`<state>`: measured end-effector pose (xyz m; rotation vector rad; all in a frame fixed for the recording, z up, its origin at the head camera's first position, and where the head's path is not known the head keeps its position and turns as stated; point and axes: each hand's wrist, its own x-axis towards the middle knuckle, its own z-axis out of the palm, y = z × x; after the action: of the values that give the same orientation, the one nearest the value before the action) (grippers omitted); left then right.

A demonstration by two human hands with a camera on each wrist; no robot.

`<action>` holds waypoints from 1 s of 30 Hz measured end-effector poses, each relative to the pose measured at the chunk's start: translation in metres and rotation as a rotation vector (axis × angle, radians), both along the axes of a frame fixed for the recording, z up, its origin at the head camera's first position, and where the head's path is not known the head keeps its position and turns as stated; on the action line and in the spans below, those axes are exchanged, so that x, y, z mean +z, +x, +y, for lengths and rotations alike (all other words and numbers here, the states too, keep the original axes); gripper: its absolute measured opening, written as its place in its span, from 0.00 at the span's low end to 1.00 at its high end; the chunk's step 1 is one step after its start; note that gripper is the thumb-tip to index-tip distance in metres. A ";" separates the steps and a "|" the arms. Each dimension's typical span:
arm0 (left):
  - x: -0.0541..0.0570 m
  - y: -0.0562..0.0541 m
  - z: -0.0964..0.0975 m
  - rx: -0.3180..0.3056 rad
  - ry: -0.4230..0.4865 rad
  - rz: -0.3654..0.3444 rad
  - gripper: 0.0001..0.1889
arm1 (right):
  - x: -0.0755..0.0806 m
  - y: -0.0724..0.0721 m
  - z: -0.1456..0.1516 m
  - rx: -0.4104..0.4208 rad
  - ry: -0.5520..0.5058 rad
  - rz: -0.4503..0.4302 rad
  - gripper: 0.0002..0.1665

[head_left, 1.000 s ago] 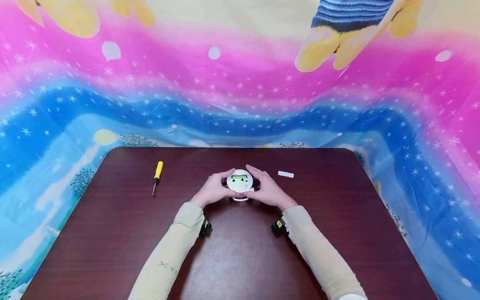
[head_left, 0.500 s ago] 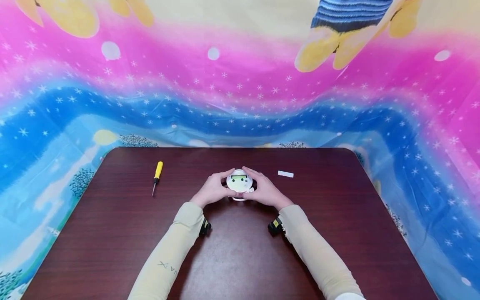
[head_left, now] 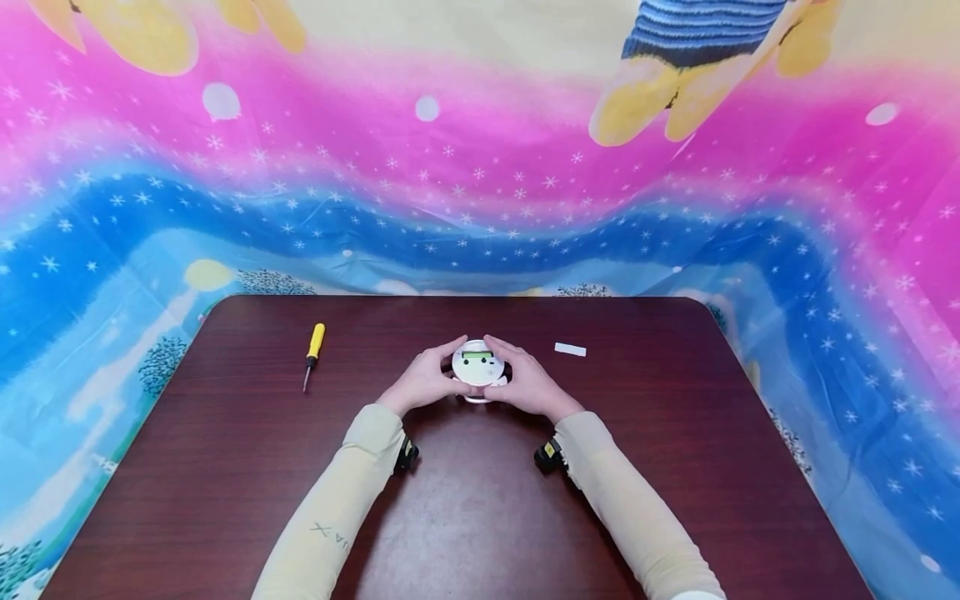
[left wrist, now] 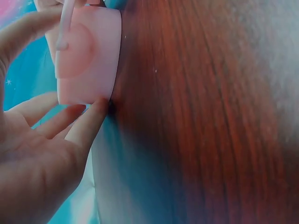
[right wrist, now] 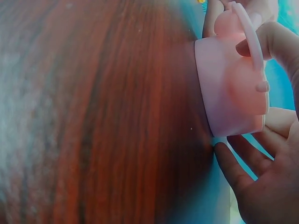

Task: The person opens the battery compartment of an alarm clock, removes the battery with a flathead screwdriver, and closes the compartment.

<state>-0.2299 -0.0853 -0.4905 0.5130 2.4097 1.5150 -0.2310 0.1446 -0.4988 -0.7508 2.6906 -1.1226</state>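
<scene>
A small round pale-pink device (head_left: 477, 372) with a white face, a greenish display, two dark dots like eyes and a thin curved handle (right wrist: 252, 37) lies on the table, looking like a digital clock. My left hand (head_left: 424, 380) grips its left side, thumb at the near edge and fingers round the far side. From the right, my right hand (head_left: 531, 383) holds it the same way. Both wrist views show the pink side wall (left wrist: 96, 56) between thumb and fingers, its base at the table surface. The underside is hidden.
A screwdriver (head_left: 314, 346) with a yellow and black handle lies to the left on the dark brown table (head_left: 247, 467). A small white strip (head_left: 570, 350) lies to the right of the device. Patterned cloth (head_left: 480, 200) hangs behind and around the table.
My right hand has shifted slightly left, closer round the device, and its fingertips sit nearer the top of the face. My left hand and the device have hardly moved.
</scene>
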 end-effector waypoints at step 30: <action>0.014 -0.014 -0.064 0.288 -0.097 0.098 0.37 | 0.001 0.003 -0.004 -0.046 0.015 -0.010 0.55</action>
<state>-0.2436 -0.1489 -0.4769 0.2311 2.7126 1.5007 -0.2275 0.1405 -0.4980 -0.6825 2.7184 -1.1123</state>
